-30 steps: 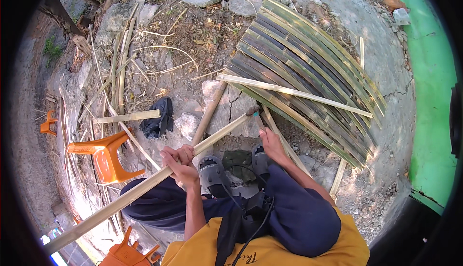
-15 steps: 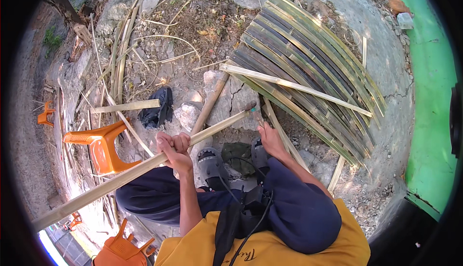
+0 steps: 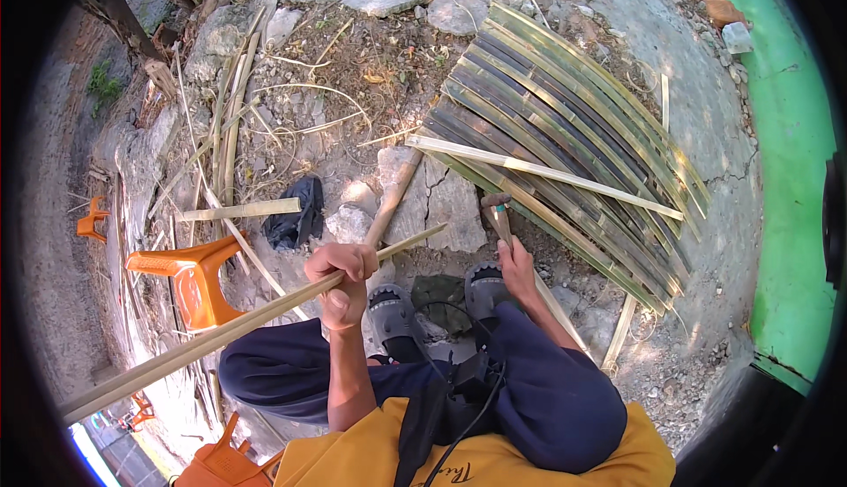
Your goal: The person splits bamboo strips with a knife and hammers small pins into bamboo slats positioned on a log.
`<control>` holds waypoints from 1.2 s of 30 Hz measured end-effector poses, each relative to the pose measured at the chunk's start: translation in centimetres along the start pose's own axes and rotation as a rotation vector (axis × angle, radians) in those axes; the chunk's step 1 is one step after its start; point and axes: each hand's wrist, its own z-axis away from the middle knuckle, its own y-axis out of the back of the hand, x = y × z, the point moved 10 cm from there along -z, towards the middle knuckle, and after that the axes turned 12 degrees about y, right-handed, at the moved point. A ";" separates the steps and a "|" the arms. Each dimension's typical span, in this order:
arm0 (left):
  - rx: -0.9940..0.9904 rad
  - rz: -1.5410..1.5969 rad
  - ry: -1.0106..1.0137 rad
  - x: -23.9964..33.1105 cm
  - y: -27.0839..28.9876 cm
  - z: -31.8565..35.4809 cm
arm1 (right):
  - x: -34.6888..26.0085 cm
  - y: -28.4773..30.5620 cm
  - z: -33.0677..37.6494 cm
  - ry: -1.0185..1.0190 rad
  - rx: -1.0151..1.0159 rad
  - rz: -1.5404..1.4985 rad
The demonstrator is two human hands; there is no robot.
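My left hand is closed round a long pale bamboo strip, which slants from the lower left to its free end right of the hand. The strip is turned partly edge-on. A hammer with a teal band below its head is gripped in my right hand; the head points away from me, apart from the strip's end. Beyond the left hand a round wooden pole lies against a flat cracked stone.
Many curved bamboo slats lie side by side at the far right, with a pale strip across them. An orange plastic stool lies tipped at left, near a black plastic bag. A green wall borders the right.
The hammer has moved right, away from the strip's end, its head now raised outward. My left hand has turned the strip partly edge-on and shifted slightly right.
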 end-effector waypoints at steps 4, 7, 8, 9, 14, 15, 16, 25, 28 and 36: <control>-0.123 -0.112 -0.014 -0.8 -1.4 -0.2 | -2.9 1.8 -1.1 0.060 0.014 0.022; -0.362 -0.167 0.189 -3.3 -4.0 0.6 | -5.2 2.3 -1.4 0.129 -0.032 0.051; -0.360 -0.167 0.190 -3.2 -4.2 0.9 | -5.7 2.1 -1.4 0.173 -0.067 0.072; -0.445 -0.217 0.189 -3.3 -5.2 1.7 | -5.5 2.0 -1.4 0.173 -0.070 0.073; -0.600 -0.361 0.289 -3.7 -9.1 3.9 | -5.5 -0.9 -0.6 0.391 -0.306 0.208; -0.645 -0.397 0.296 -3.9 -9.6 4.2 | -5.3 -1.5 -0.6 0.390 -0.337 0.205; -0.629 -0.402 0.297 -3.7 -9.5 4.4 | -6.8 -2.2 -0.5 0.396 -0.353 0.200; -0.648 -0.429 0.268 -3.9 -9.3 4.9 | -1.4 -4.7 -1.5 0.255 -0.487 0.449; -0.593 -0.398 0.267 -3.5 -8.2 4.9 | -2.7 -4.1 -1.8 0.259 -0.466 0.379; -0.586 -0.447 0.263 -3.1 -8.3 5.7 | -10.2 -2.9 -0.5 0.420 -0.338 0.058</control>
